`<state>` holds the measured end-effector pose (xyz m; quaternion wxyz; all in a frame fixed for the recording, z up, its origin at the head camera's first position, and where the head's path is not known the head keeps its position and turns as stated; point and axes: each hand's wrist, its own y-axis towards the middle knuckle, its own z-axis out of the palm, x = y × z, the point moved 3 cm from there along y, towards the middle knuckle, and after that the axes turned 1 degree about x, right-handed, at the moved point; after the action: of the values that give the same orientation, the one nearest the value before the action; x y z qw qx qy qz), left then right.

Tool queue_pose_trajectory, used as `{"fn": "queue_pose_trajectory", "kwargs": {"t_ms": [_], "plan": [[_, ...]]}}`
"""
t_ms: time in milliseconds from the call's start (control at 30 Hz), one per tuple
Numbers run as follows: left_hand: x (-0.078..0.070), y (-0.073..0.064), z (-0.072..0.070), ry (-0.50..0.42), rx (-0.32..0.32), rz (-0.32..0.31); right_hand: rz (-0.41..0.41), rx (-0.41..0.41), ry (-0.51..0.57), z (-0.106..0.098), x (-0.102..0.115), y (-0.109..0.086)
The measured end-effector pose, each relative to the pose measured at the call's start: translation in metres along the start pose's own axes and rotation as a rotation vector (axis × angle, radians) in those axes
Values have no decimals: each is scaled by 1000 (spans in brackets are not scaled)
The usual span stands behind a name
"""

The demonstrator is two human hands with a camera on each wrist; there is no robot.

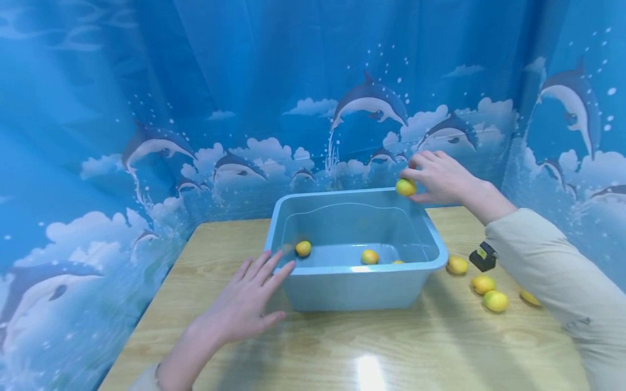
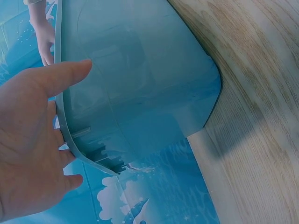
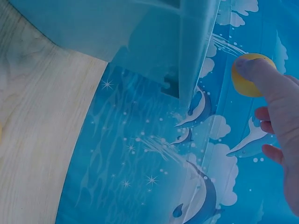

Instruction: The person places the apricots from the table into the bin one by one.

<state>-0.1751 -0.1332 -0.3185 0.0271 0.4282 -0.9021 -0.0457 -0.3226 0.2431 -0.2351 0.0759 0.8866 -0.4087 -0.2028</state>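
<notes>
My right hand (image 1: 440,176) pinches a rounded yellow-green fruit (image 1: 405,187), axis unclear, near the two-o'clock corner of a blue oblong plastic tub (image 1: 352,290) lying nine-to-three; left hand (image 1: 244,307) spread.

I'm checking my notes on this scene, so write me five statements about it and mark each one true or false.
1. The right hand holds a yellow-green fruit. True.
2. The left hand also holds a fruit. False: it holds no fruit; its fingers are spread.
3. The blue tub stands on the table. True.
4. Every fruit is inside the tub. False: several fruits lie on the table to its right.
5. The backdrop shows dolphins. True.
</notes>
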Motion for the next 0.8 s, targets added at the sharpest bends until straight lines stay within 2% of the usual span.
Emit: {"fn": "queue_pose_trajectory", "kwargs": {"t_ms": [467,800], "plan": [[1,1,2,2,-2,11,19,57,-8,8,-2,3],[1,0,3,-4,-12,6,40,43,-11,6,-7,-13]]}}
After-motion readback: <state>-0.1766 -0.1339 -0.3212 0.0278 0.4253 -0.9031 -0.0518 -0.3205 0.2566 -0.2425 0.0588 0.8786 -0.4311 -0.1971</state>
